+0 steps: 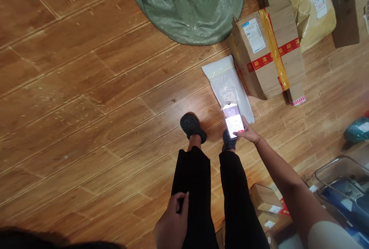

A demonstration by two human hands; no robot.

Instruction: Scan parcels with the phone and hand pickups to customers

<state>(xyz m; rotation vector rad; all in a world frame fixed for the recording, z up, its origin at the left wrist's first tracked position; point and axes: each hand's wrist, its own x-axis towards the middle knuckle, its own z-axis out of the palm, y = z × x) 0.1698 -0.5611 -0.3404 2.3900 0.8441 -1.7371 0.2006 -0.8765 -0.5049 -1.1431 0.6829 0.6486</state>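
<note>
The right hand (248,133) is gripping a lit phone (233,120) above a white parcel (226,83) on the wooden floor (86,99). The left hand (172,224) is resting curled on the thigh (cardboard boxes (269,53) are lying far right).

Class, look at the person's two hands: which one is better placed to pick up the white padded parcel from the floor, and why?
Probably the left. The left hand holds no parcel and rests on the trouser leg, while the right hand holds a phone above the white padded parcel.

Green sack (188,5) at top, taped cardboard box (269,51) w/ white padded mailer (227,85) beside it, on wood floor (72,107).
</note>
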